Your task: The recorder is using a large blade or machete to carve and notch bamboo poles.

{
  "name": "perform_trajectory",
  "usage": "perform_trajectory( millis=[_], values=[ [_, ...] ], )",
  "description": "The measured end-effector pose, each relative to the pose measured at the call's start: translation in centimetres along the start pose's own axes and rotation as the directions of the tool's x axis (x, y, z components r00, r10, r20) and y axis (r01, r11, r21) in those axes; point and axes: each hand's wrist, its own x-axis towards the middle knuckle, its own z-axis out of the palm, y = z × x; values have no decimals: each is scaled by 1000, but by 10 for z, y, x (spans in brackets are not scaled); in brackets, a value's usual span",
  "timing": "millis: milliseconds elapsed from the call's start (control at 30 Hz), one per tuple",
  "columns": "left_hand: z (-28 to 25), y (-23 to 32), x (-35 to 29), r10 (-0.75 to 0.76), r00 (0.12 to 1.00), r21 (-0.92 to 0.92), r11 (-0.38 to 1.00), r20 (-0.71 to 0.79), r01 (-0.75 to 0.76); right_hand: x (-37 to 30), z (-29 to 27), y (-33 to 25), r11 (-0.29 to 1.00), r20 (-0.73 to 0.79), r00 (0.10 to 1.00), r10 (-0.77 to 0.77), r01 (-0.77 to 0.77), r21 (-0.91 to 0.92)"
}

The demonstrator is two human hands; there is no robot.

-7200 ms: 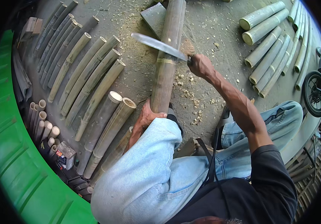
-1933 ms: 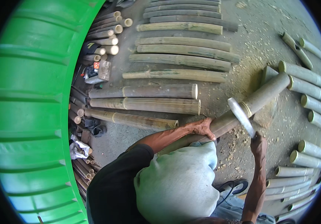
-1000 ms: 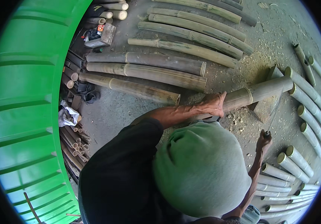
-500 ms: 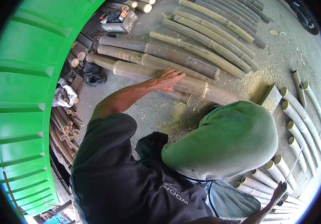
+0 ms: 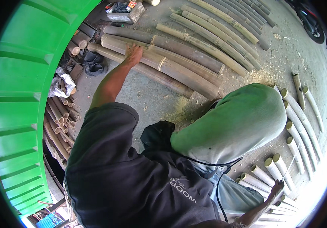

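Near the far left, my left hand (image 5: 134,55) lies over a thick bamboo pole (image 5: 163,64), its fingers bent across the top. This pole lies slantwise among other bamboo poles on the floor, its near end close to my raised knee. A thinner bamboo pole (image 5: 152,73) runs along its near side, and another pole (image 5: 186,49) lies beyond it. At the lower right, my right hand (image 5: 276,190) is closed on a long thin pale tool (image 5: 293,161), which points away from me; its exact kind is too fine to make out.
More bamboo poles (image 5: 209,40) lie in rows at the back, and cut lengths (image 5: 273,169) stretch along the right. A grey box (image 5: 127,15) with odds and ends stands far left. Green metal sheeting (image 5: 23,76) walls the left side. A motorcycle wheel (image 5: 315,30) shows far right.
The thick pole has shifted left and now lies beside the others, with my left hand moved left along with it. My right hand keeps the thin tool. The view has shifted slightly.
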Motion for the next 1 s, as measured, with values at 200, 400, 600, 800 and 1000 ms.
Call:
perform_trajectory(
  millis=[200, 400, 600, 800, 1000],
  values=[
    [12, 76, -62, -2, 946, -146, 988, -325, -48, -1, -10, -16, 996, 20, 1000, -4, 6, -92],
    [-4, 237, -118, 243, 844, -388, 803, -479, -452, 14, 3, -52, 977, 58, 992, -111, 120, -178],
    [-8, 334, -95, 498, 741, -183, 761, -451, -622, 19, 6, -81, 996, 218, 974, -55, 68, -53],
    [-5, 384, -106, 634, 680, -141, 684, -369, -715, 6, 7, -109, 992, 244, 962, -119, 127, -15],
    [-3, 393, -110, 667, 665, -181, 648, -336, -740, 0, -5, -119, 996, 290, 955, -56, 72, -45]
  ],
)
